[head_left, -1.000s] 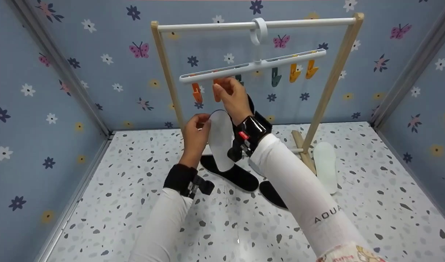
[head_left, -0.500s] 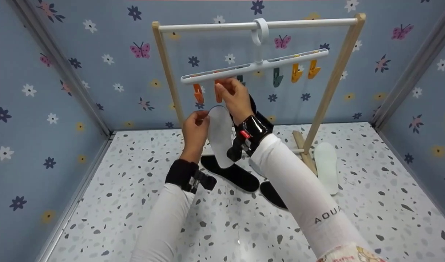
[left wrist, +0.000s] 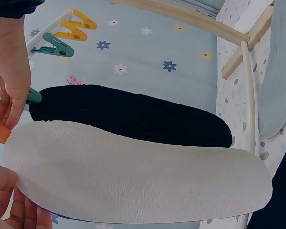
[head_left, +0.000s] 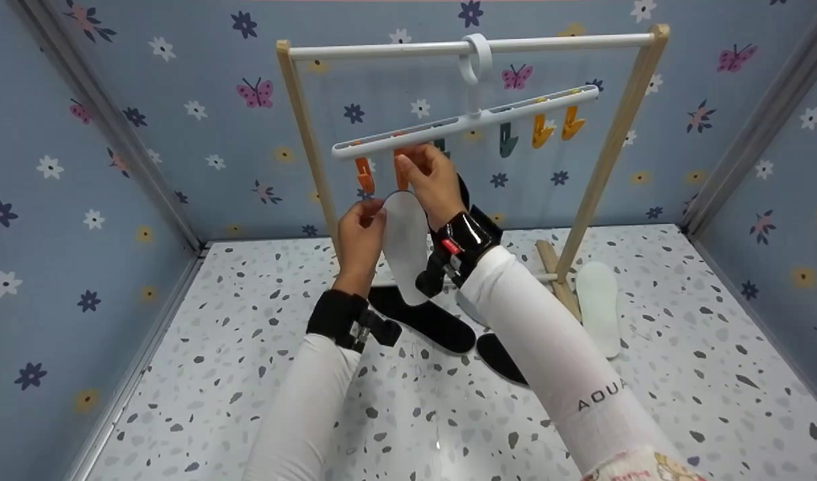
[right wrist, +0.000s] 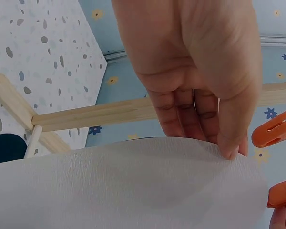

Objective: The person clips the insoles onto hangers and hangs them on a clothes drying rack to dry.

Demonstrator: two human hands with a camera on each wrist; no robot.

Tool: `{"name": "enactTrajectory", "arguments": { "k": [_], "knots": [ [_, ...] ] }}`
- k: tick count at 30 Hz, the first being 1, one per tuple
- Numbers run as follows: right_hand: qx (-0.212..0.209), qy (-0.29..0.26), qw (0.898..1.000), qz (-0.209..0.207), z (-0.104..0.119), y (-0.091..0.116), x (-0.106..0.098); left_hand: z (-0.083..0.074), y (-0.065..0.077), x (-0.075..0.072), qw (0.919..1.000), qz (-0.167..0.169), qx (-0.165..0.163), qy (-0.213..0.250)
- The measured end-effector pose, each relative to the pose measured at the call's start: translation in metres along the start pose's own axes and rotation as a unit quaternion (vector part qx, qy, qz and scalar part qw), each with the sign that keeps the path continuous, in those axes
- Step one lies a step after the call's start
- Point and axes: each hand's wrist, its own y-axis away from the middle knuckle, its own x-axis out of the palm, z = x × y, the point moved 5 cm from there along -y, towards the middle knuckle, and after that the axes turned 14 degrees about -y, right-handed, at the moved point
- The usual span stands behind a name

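Note:
My left hand (head_left: 361, 237) pinches the edge of a white insole (head_left: 406, 247) near its top end, with the insole hanging down. Just above, my right hand (head_left: 435, 184) pinches an orange clip (head_left: 401, 172) on the white hanger (head_left: 408, 138). The clip's lower end meets the insole's top edge; I cannot tell whether the edge is between its jaws. Another orange clip (head_left: 365, 177) hangs to the left. In the left wrist view a black insole (left wrist: 133, 112) hangs behind the white one, by a green clip (left wrist: 34, 96).
A wooden-sided rack (head_left: 608, 160) carries the hanger on its white top bar (head_left: 568, 43). Another green clip (head_left: 508, 140) and two yellow clips (head_left: 541, 132) hang to the right. On the speckled floor lie black insoles (head_left: 441, 324) and a pale insole (head_left: 598, 310).
My left hand has raised the white insole slightly, bringing its top edge up to the orange clip's lower end. My right hand has kept its hold on the clip.

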Motion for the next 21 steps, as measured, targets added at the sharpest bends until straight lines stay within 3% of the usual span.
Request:
{"name": "enactTrajectory", "arguments": {
  "k": [21],
  "knots": [
    [0.035, 0.006, 0.999, -0.015, -0.0025, 0.0007, -0.0042, -0.0045, -0.0026, 0.0068, 0.9989, 0.017, -0.011, 0.042]
  ]
}}
